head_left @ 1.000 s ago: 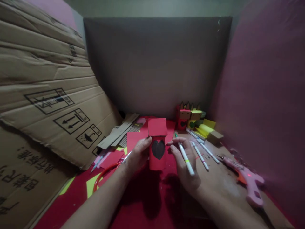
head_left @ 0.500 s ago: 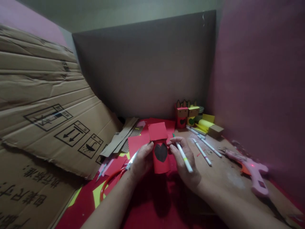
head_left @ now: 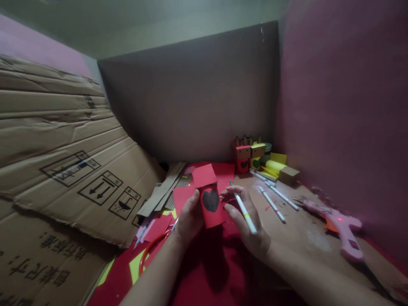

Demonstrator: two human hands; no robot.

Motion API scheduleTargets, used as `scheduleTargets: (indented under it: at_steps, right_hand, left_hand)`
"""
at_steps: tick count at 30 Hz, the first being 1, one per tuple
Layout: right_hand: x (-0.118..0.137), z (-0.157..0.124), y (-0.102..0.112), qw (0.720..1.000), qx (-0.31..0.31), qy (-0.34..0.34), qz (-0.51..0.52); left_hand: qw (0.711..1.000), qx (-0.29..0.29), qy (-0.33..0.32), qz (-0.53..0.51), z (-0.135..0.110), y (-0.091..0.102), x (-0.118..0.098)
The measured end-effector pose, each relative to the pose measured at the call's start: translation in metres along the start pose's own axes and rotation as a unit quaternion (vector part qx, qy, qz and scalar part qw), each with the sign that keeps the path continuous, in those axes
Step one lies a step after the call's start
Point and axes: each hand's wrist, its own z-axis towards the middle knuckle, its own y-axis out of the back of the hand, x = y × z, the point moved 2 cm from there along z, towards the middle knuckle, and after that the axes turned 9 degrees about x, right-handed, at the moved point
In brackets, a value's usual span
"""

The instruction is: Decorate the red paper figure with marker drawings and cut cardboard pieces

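A creased cardboard sheet (head_left: pixel 63 140) leans along the left of the frame, beside a red surface (head_left: pixel 110 291) at lower left. A dark grey panel (head_left: pixel 191 106) fills the upper centre; a brown board (head_left: pixel 299 229) lies at lower right, under a pink wall (head_left: pixel 344 106). Near the centre, the left hand (head_left: pixel 189 219) grips the red paper figure (head_left: pixel 213 219) by its side, fingers curled behind it. Right of it, the right hand (head_left: pixel 248 223) holds a white marker (head_left: pixel 245 210), green tip up; whether its fingertips touch the figure, I cannot tell.
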Motion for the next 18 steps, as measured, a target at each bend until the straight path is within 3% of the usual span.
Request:
scheduleTargets:
  at_steps: [4,9,18]
  right_hand:
    - [0.000,0.004,0.002,0.999,-0.037,-0.008,0.002]
    - [0.002,0.015,0.015,0.997,-0.078,-0.021,-0.005]
    - [0.013,0.034,0.032,0.983,0.115,-0.030,0.143]
  left_hand:
    - [1.000,0.006,0.017,0.005,0.000,0.007,-0.002]
    - [0.994,0.052,0.092,-0.009,-0.004,0.009,-0.003]
    - [0.978,0.164,0.123,-0.048,-0.015,0.010,0.004]
